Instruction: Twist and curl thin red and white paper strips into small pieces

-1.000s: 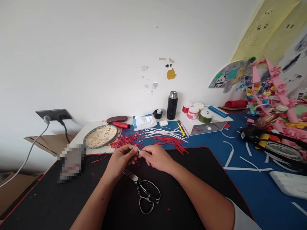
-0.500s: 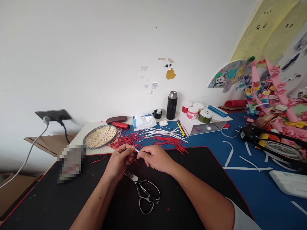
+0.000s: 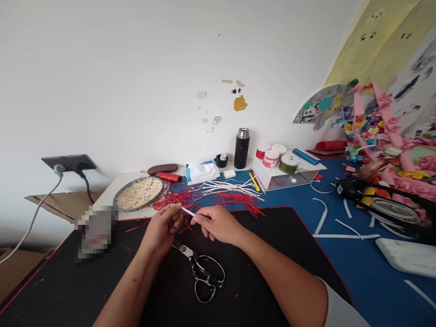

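Between my two hands runs a short white strip [image 3: 188,211], thin like a cord or narrow paper. My left hand [image 3: 166,225] pinches its left end, and my right hand [image 3: 218,224] grips the other end between thumb and fingers. Below them a pair of scissors [image 3: 200,272] with black, worn handles lies on the black mat [image 3: 259,290]; the blade tips are hidden under my left hand. Just beyond my hands are a tangle of red cords [image 3: 177,198], a bundle of white cords [image 3: 231,187] and more red cords [image 3: 243,203].
A woven basket [image 3: 139,194] and a red thread spool [image 3: 169,177] stand behind at left. A black flask [image 3: 242,148] and a white box [image 3: 272,178] carrying several jars [image 3: 289,164] are by the wall. White strips [image 3: 345,236] and paper flowers [image 3: 390,122] lie at right.
My hands have drawn slightly apart, so more of the white strip shows between them. The whole view has shifted a little; the scissors still lie on the mat.
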Motion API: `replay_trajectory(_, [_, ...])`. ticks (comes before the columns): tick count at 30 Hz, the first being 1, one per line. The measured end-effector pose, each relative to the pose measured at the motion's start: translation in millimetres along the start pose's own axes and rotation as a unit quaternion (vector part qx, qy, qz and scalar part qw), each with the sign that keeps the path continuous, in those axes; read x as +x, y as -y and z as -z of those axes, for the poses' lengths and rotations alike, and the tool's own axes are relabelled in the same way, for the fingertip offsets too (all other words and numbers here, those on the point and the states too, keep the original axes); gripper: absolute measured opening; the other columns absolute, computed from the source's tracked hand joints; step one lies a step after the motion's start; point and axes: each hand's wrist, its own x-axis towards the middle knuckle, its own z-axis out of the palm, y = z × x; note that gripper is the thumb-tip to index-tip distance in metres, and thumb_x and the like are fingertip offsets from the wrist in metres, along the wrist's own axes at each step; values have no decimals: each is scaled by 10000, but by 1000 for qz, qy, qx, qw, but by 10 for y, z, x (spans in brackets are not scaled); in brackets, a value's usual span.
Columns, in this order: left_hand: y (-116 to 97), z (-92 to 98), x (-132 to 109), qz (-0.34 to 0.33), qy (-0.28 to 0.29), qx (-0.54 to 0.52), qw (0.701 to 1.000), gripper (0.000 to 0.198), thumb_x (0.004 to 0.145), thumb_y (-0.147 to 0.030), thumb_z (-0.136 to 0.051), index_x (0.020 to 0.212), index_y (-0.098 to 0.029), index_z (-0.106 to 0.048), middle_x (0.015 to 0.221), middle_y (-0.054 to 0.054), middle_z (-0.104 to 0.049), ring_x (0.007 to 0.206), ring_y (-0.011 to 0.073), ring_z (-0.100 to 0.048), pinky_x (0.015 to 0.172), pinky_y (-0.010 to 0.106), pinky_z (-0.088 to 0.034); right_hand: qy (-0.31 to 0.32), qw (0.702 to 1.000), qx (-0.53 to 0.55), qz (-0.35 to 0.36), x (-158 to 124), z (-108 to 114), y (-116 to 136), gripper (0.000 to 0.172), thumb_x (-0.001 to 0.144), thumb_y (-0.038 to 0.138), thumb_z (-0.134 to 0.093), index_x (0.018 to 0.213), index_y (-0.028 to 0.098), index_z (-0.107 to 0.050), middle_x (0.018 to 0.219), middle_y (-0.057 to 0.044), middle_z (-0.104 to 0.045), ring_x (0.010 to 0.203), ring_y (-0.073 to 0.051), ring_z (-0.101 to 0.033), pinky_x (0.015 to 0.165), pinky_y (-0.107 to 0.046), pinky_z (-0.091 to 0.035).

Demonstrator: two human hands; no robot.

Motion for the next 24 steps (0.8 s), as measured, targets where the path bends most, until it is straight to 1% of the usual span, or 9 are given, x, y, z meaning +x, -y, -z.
replay_trajectory(4, [-22, 24, 17, -3, -19, -18, 1000, 520, 563, -392, -990, 545, -182, -515, 522, -80, -430, 447, 52, -357, 378, 174, -237, -3, 1000, -11, -20, -14, -10, 43, 241, 1062, 278, -537, 1019, 179, -753, 592, 55, -608, 438, -67, -533, 479, -167, -386])
replay_trajectory(7, [-11, 55, 24, 0, -30, -37, 999, 445, 537, -348, -1005, 580, -167, -601, 533, -74, -458, 465, 57, -363, 389, 166, -291, -5, 999, -5, -34, -9, -17, 60, 230, 1054, 290, -559, 1007, 184, -758, 596, 57, -613, 433, -62, -523, 486, -171, -382])
replay_trajectory(9, [8, 68, 20, 12, -20, -35, 999, 407, 541, -372, -1018, 703, -149, -719, 597, -40, -558, 514, 73, -437, 431, 164, -356, -4, 999, 2, -35, -4, -18, 62, 223, 1050, 288, -566, 989, 187, -755, 583, 61, -600, 431, -65, -522, 484, -176, -384])
replay_trajectory(10, [20, 70, 15, 26, -11, -32, 999, 452, 537, -416, -1023, 794, -137, -776, 624, -23, -594, 537, 83, -473, 444, 166, -374, -5, 999, 5, -33, -3, -17, 62, 220, 1050, 283, -564, 980, 187, -749, 578, 62, -596, 428, -67, -520, 478, -178, -382])
replay_trajectory(12, [45, 66, 2, 51, 28, -19, 998, 498, 522, -450, -1033, 819, -124, -802, 656, 9, -638, 575, 103, -521, 466, 175, -396, -10, 1000, 7, -25, -5, -11, 63, 226, 1056, 272, -548, 948, 184, -728, 576, 62, -594, 421, -67, -510, 465, -179, -374])
replay_trajectory(14, [67, 55, -7, 55, 60, 7, 997, 468, 526, -453, -1035, 729, -112, -787, 688, 42, -674, 576, 100, -521, 474, 182, -401, -13, 1000, 5, -17, -9, -4, 60, 243, 1063, 273, -539, 906, 180, -700, 584, 59, -600, 420, -63, -506, 460, -178, -368])
replay_trajectory(17, [84, 39, -11, 44, 79, 35, 995, 445, 562, -478, -1020, 699, -123, -789, 686, 46, -683, 572, 100, -517, 485, 187, -400, -10, 1000, 9, -14, -11, 3, 49, 246, 1066, 293, -549, 892, 182, -682, 587, 62, -602, 420, -62, -514, 458, -175, -366])
replay_trajectory(24, [57, 20, -8, 28, 67, 12, 997, 415, 561, -455, -1026, 722, -144, -803, 659, 29, -674, 563, 99, -520, 486, 184, -382, 17, 999, 30, -17, -2, -2, 18, 268, 1074, 321, -546, 893, 171, -674, 637, 42, -649, 424, -60, -535, 452, -172, -375])
